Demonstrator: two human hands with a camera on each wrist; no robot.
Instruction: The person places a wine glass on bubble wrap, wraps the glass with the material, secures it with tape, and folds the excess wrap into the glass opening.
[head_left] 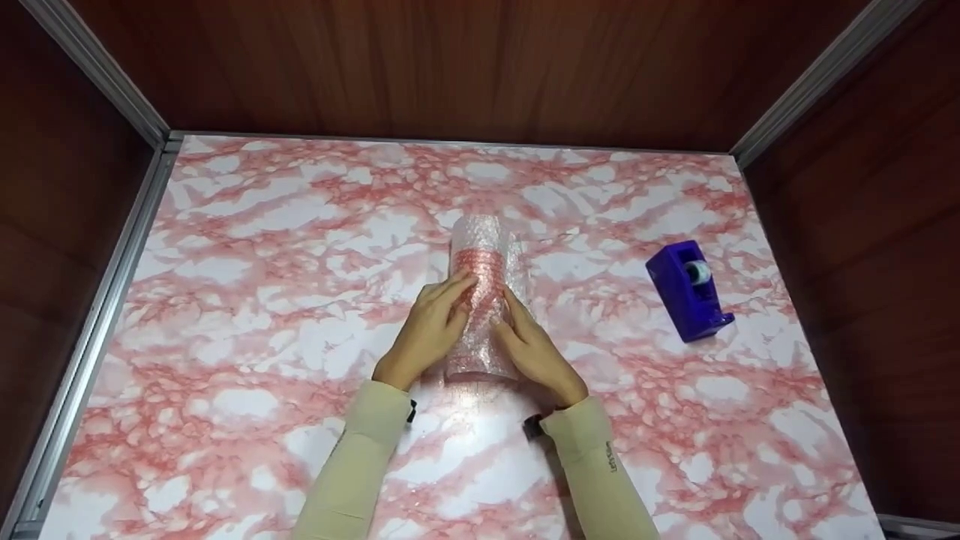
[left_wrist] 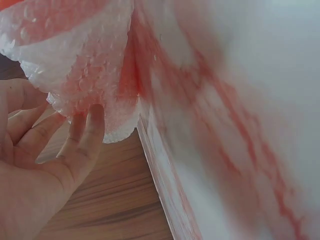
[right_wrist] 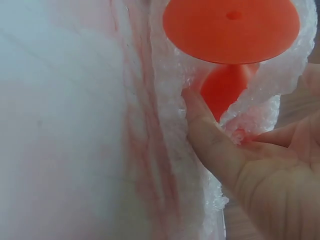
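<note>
Bubble wrap lies rolled around a red-orange object mid-table, its long side pointing away from me. In the right wrist view the object shows a round, flat orange disc like a goblet's foot, with a narrower red part behind it; the rest is blurred through the wrap. My left hand holds the roll's left side, fingers bent against the plastic in the left wrist view. On the right side, my right hand grips the wrap, its thumb pressed near the wrap's edge at the open end.
A purple tape dispenser with a roll of tape stands to the right on the red-and-white marbled table. Dark wooden panels with metal edging enclose the table at the back and sides.
</note>
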